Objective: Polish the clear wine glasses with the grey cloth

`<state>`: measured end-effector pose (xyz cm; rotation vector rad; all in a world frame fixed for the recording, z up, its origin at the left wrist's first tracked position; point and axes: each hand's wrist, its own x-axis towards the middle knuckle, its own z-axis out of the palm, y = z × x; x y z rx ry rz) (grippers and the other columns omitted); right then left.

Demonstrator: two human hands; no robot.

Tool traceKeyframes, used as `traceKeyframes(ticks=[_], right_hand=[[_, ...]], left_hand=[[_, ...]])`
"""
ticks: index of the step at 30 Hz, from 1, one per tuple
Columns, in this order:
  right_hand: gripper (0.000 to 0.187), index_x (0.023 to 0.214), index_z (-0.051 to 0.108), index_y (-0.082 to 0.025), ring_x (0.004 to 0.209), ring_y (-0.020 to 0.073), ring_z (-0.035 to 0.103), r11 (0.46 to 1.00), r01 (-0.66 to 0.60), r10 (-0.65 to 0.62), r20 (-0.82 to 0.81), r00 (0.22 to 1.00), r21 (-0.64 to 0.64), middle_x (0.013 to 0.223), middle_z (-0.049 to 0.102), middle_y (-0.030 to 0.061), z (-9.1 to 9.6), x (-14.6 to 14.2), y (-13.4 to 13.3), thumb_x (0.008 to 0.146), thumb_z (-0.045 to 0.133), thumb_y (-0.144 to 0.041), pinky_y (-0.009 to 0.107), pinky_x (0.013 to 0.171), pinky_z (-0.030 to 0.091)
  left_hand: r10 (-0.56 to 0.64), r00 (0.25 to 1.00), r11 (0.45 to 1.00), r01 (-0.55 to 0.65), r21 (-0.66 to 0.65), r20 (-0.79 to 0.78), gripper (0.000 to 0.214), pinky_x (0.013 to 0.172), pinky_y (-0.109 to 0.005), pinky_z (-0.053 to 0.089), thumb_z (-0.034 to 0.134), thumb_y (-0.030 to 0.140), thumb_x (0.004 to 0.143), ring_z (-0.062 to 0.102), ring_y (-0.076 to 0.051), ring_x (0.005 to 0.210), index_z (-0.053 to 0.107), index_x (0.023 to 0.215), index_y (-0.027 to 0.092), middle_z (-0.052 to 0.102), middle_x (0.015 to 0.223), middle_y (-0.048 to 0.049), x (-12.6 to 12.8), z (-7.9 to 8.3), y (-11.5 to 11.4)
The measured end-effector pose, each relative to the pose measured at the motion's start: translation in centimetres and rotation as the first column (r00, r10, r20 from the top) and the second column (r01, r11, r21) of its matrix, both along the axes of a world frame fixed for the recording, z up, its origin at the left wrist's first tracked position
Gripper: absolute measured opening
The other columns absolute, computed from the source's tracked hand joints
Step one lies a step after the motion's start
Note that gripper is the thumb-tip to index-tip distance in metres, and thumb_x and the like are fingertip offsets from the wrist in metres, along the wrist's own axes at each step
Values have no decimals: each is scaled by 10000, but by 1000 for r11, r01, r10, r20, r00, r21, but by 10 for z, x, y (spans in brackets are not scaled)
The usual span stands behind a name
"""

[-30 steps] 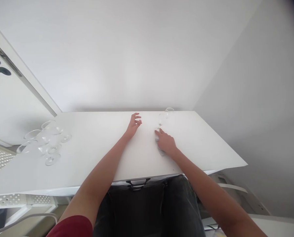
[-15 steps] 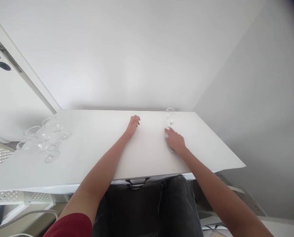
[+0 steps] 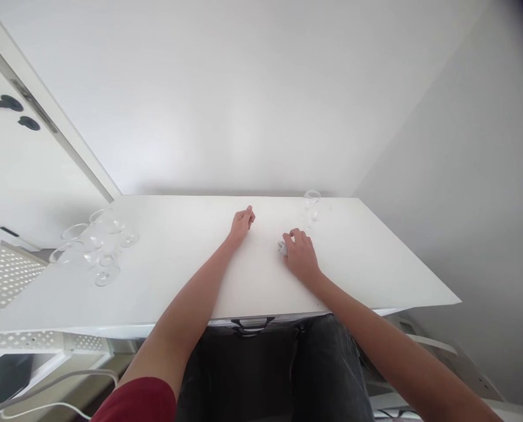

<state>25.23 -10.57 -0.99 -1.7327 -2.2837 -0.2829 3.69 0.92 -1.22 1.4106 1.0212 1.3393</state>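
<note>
I sit at a white table (image 3: 177, 264). My left hand (image 3: 242, 223) rests on the tabletop near the middle, its fingers curled into a loose fist with nothing in it. My right hand (image 3: 300, 253) lies a little to the right, closed on a small grey-white crumpled cloth (image 3: 282, 247) that peeks out at its left side. A clear stemmed glass (image 3: 311, 206) stands upright just beyond my right hand, near the back edge, apart from the fingers.
Several clear stemmed glasses (image 3: 95, 241) stand grouped at the table's left end. A white perforated rack (image 3: 6, 275) sits lower left. A white door with dark handles (image 3: 10, 105) is at far left. A black drawer handle (image 3: 249, 323) shows under the table's front edge.
My right hand has drawn back to the left, away from the lone glass, with the cloth in it. My left hand's fingers have curled shut.
</note>
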Motion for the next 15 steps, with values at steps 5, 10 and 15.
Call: traceKeyframes(ticks=[5, 10, 15], right_hand=[[323, 1132, 588, -175, 910, 236, 510, 995, -96, 90, -162, 983, -35, 1140, 535, 125, -2, -47, 45, 823, 509, -122, 318, 753, 412], [231, 1102, 572, -183, 748, 161, 468, 989, -115, 92, -215, 972, -96, 1052, 577, 61, 0, -79, 82, 903, 473, -123, 292, 626, 275], [242, 1061, 567, -172, 766, 155, 471, 986, -144, 120, -243, 963, -84, 961, 574, 34, 4, -77, 81, 887, 435, -69, 300, 639, 254]], left_hand=[[234, 971, 971, -236, 41, 46, 512, 515, -295, 285, 465, 634, 1005, 331, -128, 497, 543, 711, 222, 352, 547, 31, -3, 4, -5], [470, 882, 875, -472, 107, 40, 289, 553, -297, 279, 518, 394, 1014, 337, -124, 560, 531, 783, 220, 389, 613, 27, -17, 29, -37], [666, 715, 696, -698, 167, 211, 185, 553, -291, 262, 372, 388, 1068, 316, -134, 573, 478, 997, 254, 367, 641, 39, -66, 42, -124]])
